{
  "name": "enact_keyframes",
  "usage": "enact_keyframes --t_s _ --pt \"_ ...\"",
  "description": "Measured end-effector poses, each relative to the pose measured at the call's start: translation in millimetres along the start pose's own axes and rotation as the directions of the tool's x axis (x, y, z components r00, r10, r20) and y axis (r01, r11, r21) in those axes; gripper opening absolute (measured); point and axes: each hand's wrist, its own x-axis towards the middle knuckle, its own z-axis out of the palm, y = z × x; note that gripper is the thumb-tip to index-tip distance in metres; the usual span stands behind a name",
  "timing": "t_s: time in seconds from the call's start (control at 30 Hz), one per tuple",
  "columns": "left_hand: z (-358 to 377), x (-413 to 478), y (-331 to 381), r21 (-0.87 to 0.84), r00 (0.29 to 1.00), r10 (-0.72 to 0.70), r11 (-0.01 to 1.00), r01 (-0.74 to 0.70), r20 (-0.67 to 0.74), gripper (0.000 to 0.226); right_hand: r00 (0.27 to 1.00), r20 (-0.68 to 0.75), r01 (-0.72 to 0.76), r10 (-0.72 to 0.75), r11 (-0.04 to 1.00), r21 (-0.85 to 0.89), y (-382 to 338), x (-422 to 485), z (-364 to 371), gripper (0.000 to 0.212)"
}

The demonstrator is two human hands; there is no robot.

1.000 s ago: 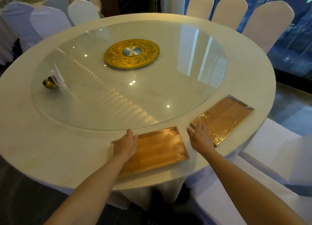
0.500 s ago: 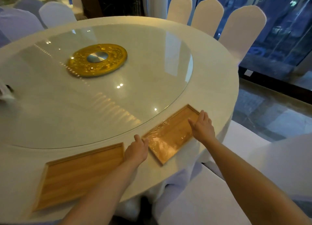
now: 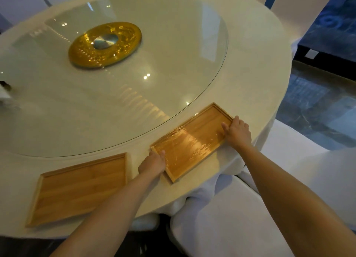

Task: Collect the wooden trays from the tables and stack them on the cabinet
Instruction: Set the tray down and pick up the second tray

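Two flat wooden trays lie on the near rim of a round white table (image 3: 256,50). The right tray (image 3: 192,141) is wrapped in shiny clear film and lies at an angle. My left hand (image 3: 153,163) grips its near-left short end, thumb over the rim. My right hand (image 3: 238,132) grips its far-right short end, fingers curled over the edge. The tray still rests on the tablecloth. The left tray (image 3: 79,187) is bare wood and lies untouched beside my left forearm.
A glass turntable (image 3: 173,64) with a gold centre disc (image 3: 105,44) covers the table's middle. White-covered chairs (image 3: 221,218) stand close under the table edge by my arms. A small object (image 3: 5,94) sits at the far left. Dark glossy floor lies to the right.
Both hands have moved from the left tray to the film-wrapped right tray and closed on its two short ends. The camera has shifted right and closer.
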Motion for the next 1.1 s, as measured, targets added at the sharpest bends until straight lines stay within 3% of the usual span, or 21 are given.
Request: enact_keyframes --t_s 0.13,0.33,0.63,0.97,1.1 --pt "1 -1 2 -0.074 1.000 -0.013 0.997 0.011 -0.022 0.060 0.998 -0.052 -0.047 0.047 0.999 0.003 -5 -2 6 0.058" --pt "-15 7 -2 -0.156 0.992 0.065 0.984 -0.081 -0.108 0.051 0.980 -0.083 -0.181 0.182 0.983 0.021 -12 -17 8 0.059" --pt "-48 13 -50 -0.089 0.927 0.179 0.972 -0.219 -0.330 0.048 0.958 -0.088 -0.269 0.275 0.960 0.072 -47 -61 8 0.055" --pt "-128 15 -174 -0.062 0.886 0.179 0.972 -0.226 -0.428 0.047 0.988 -0.046 -0.137 0.149 0.971 0.196 -161 -117 35 0.055" --pt "-145 17 -238 -0.064 0.907 0.142 0.981 -0.181 -0.397 0.047 0.999 0.023 -0.032 0.031 0.997 0.075 -193 -144 71 0.055"
